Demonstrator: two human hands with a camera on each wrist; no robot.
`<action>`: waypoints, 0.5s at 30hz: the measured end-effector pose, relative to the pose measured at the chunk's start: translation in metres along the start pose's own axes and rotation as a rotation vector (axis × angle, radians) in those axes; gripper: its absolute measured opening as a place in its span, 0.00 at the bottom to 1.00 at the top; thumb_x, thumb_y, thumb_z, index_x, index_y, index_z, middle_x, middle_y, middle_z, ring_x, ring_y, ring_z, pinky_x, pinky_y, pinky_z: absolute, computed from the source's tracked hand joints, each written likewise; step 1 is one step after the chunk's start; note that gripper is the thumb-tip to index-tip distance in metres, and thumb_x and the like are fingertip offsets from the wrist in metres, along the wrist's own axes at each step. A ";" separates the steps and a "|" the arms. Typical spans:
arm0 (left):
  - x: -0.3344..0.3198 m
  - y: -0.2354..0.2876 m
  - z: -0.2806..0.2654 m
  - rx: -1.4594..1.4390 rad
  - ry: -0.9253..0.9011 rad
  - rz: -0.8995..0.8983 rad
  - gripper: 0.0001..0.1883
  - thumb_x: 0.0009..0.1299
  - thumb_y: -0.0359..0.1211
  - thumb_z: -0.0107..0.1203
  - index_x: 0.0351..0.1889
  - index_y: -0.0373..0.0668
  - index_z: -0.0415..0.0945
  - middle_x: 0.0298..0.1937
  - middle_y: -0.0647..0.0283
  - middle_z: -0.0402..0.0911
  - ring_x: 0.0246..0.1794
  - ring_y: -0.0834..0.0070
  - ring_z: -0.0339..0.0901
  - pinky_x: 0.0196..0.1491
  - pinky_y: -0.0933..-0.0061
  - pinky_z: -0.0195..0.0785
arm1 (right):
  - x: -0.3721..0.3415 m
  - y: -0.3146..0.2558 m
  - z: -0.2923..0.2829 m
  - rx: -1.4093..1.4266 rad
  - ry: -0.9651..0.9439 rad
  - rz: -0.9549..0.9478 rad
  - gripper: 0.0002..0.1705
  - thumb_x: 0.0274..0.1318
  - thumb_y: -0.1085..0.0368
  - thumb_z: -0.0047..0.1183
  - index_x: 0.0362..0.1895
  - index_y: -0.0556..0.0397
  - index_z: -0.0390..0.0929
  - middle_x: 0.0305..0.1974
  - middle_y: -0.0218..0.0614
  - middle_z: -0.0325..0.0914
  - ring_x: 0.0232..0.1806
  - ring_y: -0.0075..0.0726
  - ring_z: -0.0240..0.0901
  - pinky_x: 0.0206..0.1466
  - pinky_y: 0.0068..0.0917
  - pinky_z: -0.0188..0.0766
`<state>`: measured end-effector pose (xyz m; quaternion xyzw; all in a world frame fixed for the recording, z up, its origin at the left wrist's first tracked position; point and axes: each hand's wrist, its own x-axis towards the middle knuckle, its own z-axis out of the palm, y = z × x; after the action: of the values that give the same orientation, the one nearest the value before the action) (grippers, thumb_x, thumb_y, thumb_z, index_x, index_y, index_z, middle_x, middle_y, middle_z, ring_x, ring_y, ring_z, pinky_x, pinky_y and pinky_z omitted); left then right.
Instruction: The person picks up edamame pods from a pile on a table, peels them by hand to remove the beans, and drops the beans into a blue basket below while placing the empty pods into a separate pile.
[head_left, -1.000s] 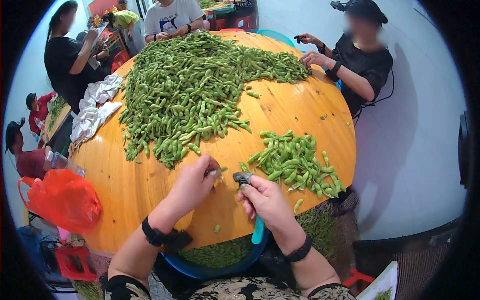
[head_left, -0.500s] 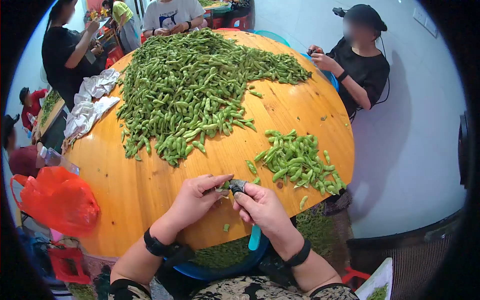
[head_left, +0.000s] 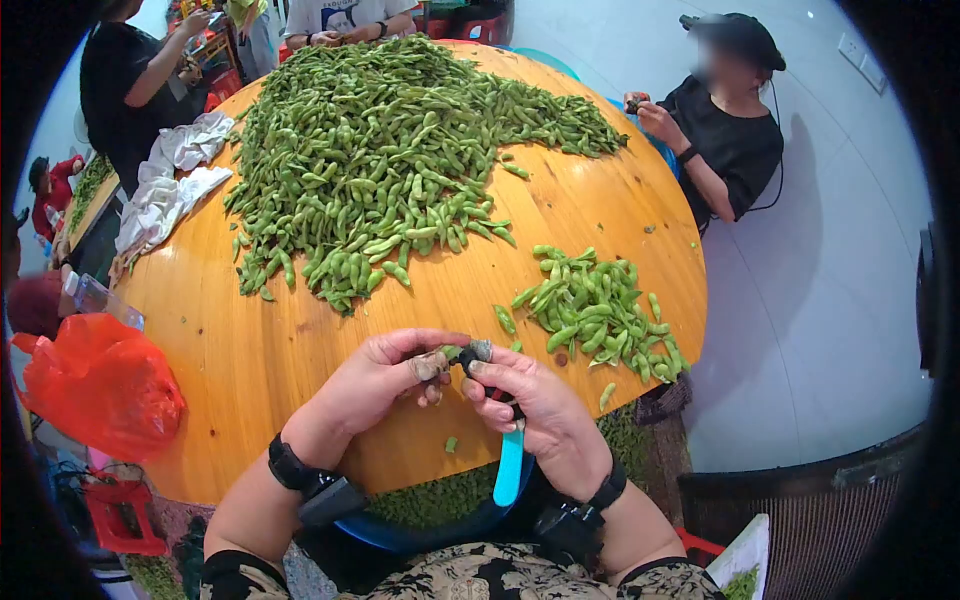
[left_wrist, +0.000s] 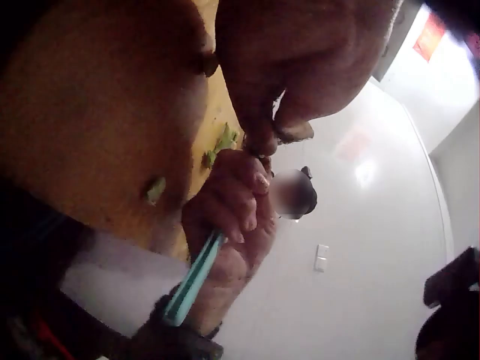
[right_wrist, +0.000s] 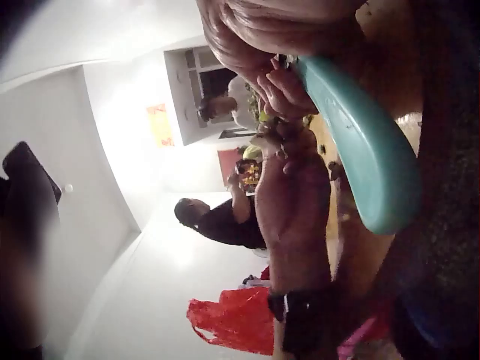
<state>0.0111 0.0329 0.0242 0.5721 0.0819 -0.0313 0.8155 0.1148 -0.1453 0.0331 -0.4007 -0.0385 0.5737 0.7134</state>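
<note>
My left hand (head_left: 375,380) pinches a green soybean pod (head_left: 451,352) between thumb and fingers, over the near part of the table. Against it comes my right hand (head_left: 535,395), which grips a teal-handled tool (head_left: 509,468). The handle points down toward me; the tool's working end is hidden among the fingers. A dark grey-black piece (head_left: 480,350) shows at the right thumb and forefinger. In the right wrist view the teal handle (right_wrist: 367,150) sticks out below the right hand. Just beyond my hands lies a small heap of pods (head_left: 600,315).
A large pile of pods (head_left: 370,160) covers the far half of the round wooden table (head_left: 240,350). A red plastic bag (head_left: 105,385) and white cloths (head_left: 165,190) lie along the left edge. Below the near edge sits a blue basin (head_left: 420,538). Other people stand or sit around.
My left hand has come over to the right hand, and their fingertips now meet around the pod. The teal handle has stayed in the right hand. The head view has shifted slightly.
</note>
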 end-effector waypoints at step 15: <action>0.001 -0.001 0.006 0.099 0.142 0.212 0.11 0.75 0.32 0.46 0.51 0.38 0.72 0.36 0.67 0.78 0.26 0.84 0.73 0.29 0.83 0.67 | 0.006 0.000 0.017 -0.181 0.074 -0.149 0.08 0.63 0.66 0.47 0.42 0.52 0.76 0.22 0.22 0.71 0.14 0.11 0.58 0.14 0.11 0.50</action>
<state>0.0127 0.0267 0.0246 0.6178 0.0771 0.0917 0.7771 0.1081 -0.1311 0.0425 -0.4805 -0.0935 0.4978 0.7159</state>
